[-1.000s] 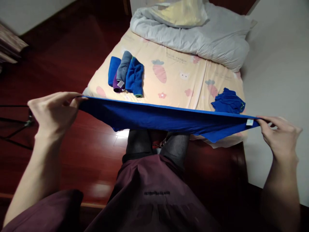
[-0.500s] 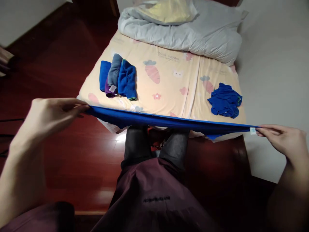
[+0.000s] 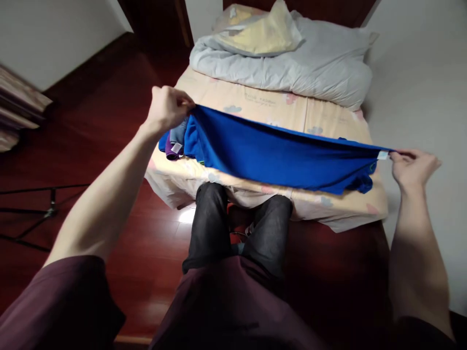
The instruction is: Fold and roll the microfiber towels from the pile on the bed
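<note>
A blue towel (image 3: pixel 277 150) hangs stretched wide between my two hands, above the front part of the bed. My left hand (image 3: pixel 170 106) pinches its upper left corner, near the rolled cloths. At the other end, my right hand (image 3: pixel 414 165) grips the corner beside a small white label (image 3: pixel 382 155). Behind the towel on the left lie a grey rolled cloth (image 3: pixel 178 133), a purple cloth (image 3: pixel 170 149) and folded blue cloths, partly covered. A crumpled blue cloth (image 3: pixel 365 183) shows only in part behind the towel's right end.
The bed's peach sheet (image 3: pixel 215 90) has carrot prints. A grey-white quilt (image 3: pixel 248 68) and a yellow pillow (image 3: pixel 262 36) lie at the far end. A white wall (image 3: pixel 423 73) runs along the right. Black metal legs (image 3: pixel 47 211) stand on the left floor.
Both hands have moved up and forward in the view, carrying the towel farther over the bed. Its blue face now hangs open, covering parts of the cloths behind.
</note>
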